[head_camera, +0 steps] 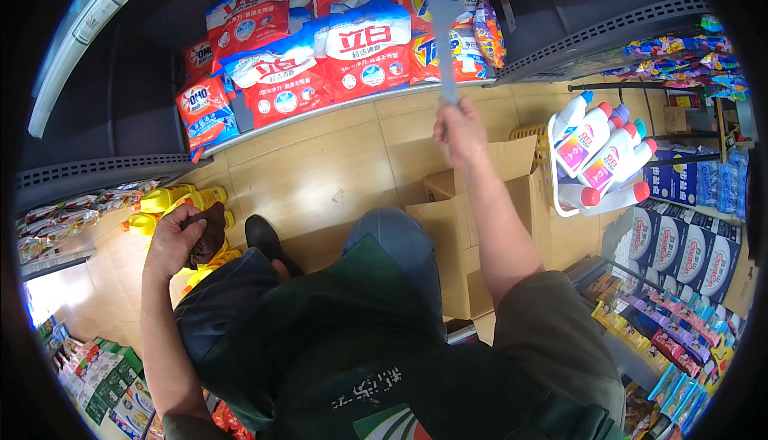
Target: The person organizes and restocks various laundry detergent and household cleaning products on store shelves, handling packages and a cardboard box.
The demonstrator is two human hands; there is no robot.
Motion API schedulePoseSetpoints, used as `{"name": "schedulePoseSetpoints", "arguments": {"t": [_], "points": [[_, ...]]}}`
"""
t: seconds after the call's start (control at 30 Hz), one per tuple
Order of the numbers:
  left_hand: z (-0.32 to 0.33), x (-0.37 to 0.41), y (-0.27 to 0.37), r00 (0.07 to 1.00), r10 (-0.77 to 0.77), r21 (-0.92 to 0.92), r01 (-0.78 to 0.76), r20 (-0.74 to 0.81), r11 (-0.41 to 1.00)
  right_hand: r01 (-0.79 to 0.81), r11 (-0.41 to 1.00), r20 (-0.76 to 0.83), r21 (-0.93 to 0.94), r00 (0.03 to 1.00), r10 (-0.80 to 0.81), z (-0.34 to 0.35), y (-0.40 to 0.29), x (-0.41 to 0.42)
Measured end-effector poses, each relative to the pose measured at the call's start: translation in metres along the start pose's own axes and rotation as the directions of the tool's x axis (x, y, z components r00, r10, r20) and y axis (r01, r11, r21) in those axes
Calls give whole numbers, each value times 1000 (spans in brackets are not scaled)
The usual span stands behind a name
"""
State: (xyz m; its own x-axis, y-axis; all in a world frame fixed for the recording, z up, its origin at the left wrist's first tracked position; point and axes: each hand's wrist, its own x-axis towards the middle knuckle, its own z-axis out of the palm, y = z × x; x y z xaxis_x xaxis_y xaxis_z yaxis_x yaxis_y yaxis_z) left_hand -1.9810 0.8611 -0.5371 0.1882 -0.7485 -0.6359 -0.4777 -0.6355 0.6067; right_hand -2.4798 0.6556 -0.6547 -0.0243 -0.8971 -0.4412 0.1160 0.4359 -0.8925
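My left hand (pixel 174 242) grips a crumpled dark brown cloth (pixel 208 237), held above several yellow bottles (pixel 157 200) on the floor. In my right hand (pixel 462 131) is the lower end of a long, flat, bluish-grey strip (pixel 445 50), blurred, its kind unclear. The strip's upper part overlaps the orange Tide detergent bags (pixel 420 59) in this view; whether it touches them cannot be told. Left of them on the low shelf stand red, white and blue detergent bags (pixel 369 50), and an OMO bag (pixel 207 117) sits at the shelf's left end.
An open cardboard box (pixel 450 242) stands beside my knee on the tiled floor. Right of it, a white-rimmed basket (pixel 555 170) holds white bottles with coloured caps. Dark shelf edges (pixel 600 32) run above. Hanging snack packets (pixel 678 332) and stacked cartons (pixel 690 248) are at the right.
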Motion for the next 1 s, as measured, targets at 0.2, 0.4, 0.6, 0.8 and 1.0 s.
{"name": "schedulePoseSetpoints", "arguments": {"t": [0.2,0.4,0.6,0.8,1.0], "points": [[4,-3,-8,999,-30,15,30,17,999,134,991,-173,11,976,-130,-8,-79,50],[14,-8,3,998,-9,108,3,62,994,136,988,-105,-68,984,-143,-10,-126,78],[22,-14,20,996,-26,190,9,88,982,100,984,-78,-145,991,-112,-14,-128,86],[28,-20,29,995,-50,190,34,84,981,64,984,-86,-168,993,-80,-14,-117,72],[28,-20,23,994,-17,166,-2,107,986,110,976,-83,-186,988,-127,-18,-120,73]]}}
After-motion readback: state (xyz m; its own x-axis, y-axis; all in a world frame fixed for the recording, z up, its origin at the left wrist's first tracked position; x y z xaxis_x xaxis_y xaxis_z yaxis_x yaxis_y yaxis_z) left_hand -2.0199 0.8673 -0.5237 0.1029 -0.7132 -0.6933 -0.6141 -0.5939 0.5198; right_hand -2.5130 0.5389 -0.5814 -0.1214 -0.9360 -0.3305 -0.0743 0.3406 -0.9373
